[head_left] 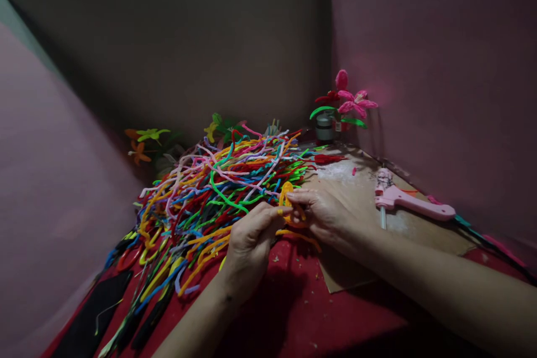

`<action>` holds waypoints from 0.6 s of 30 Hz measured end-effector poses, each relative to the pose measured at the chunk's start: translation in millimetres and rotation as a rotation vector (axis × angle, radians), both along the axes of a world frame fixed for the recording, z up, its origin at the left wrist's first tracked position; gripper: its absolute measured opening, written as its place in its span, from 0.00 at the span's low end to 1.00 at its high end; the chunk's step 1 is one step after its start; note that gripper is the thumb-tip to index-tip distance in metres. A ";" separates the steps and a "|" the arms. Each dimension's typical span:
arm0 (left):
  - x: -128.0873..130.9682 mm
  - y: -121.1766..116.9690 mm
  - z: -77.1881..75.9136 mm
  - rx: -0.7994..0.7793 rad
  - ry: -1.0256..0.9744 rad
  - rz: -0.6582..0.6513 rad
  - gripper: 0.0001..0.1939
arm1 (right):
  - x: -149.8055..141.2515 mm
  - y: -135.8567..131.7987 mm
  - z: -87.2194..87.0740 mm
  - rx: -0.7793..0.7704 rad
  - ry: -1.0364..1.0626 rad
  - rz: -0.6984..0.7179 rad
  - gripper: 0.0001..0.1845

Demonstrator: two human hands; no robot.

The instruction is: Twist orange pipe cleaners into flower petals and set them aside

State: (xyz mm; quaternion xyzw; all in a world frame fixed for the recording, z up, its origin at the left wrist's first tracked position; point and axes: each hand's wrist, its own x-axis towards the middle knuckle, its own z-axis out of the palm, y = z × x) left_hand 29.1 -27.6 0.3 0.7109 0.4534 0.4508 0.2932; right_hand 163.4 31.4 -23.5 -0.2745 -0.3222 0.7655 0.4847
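Observation:
Both of my hands meet over the red table (pixel 302 313) and pinch one orange pipe cleaner (pixel 287 193) that is bent into loops. My left hand (pixel 251 238) grips its near end with closed fingers. My right hand (pixel 321 212) holds the looped part, fingers curled round it. A long tail of the orange pipe cleaner runs out below my right hand. Just behind my hands lies a big tangled pile of pipe cleaners (pixel 210 190) in many colours.
A pink glue gun (pixel 409 200) lies on a brown cardboard sheet (pixel 356 179) at the right. A small pot with pink pipe-cleaner flowers (pixel 346 102) stands in the back corner. Orange and green made flowers (pixel 145 142) lie at the back left. Pink walls close in on both sides.

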 end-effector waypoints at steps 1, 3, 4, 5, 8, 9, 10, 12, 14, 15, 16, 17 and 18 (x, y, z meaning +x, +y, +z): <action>0.2 0.7 0.2 -0.033 -0.026 0.039 0.10 | 0.7 -1.1 0.5 0.063 -0.034 -0.013 0.10; -0.1 2.2 0.0 -0.064 -0.049 0.126 0.09 | 2.3 -3.5 1.4 0.168 -0.112 -0.031 0.11; -0.7 2.7 -0.7 -0.051 -0.029 0.158 0.06 | 2.9 -4.6 1.4 0.198 -0.142 -0.029 0.11; -1.5 3.0 -1.7 -0.016 0.019 0.177 0.04 | 3.2 -5.3 0.9 0.215 -0.160 -0.023 0.11; -3.6 2.7 -5.9 0.162 0.247 0.178 0.07 | 2.6 -6.1 -2.6 0.220 -0.162 -0.006 0.10; -3.6 2.3 -7.1 0.210 0.321 0.171 0.08 | 2.0 -6.2 -3.9 0.219 -0.162 -0.006 0.10; -3.1 1.9 -8.0 0.240 0.388 0.163 0.09 | 1.5 -6.4 -4.9 0.223 -0.168 -0.014 0.10; -0.6 1.5 -8.6 0.252 0.475 0.150 0.10 | 0.6 -7.3 -5.3 0.228 -0.201 -0.041 0.09; 2.8 1.6 -7.7 0.211 0.477 0.160 0.08 | 0.2 -9.0 -3.4 0.238 -0.244 -0.071 0.08; 4.3 1.9 -7.1 0.179 0.452 0.162 0.07 | 0.2 -10.0 -1.9 0.241 -0.263 -0.082 0.08; 5.4 2.2 -6.4 0.144 0.421 0.159 0.06 | 0.2 -11.0 -0.3 0.243 -0.280 -0.088 0.07; 6.0 2.7 -5.9 0.110 0.392 0.153 0.05 | 0.2 -12.0 1.1 0.247 -0.299 -0.092 0.07; 6.1 3.0 -5.6 0.086 0.376 0.147 0.04 | 0.2 -12.8 2.2 0.253 -0.318 -0.096 0.07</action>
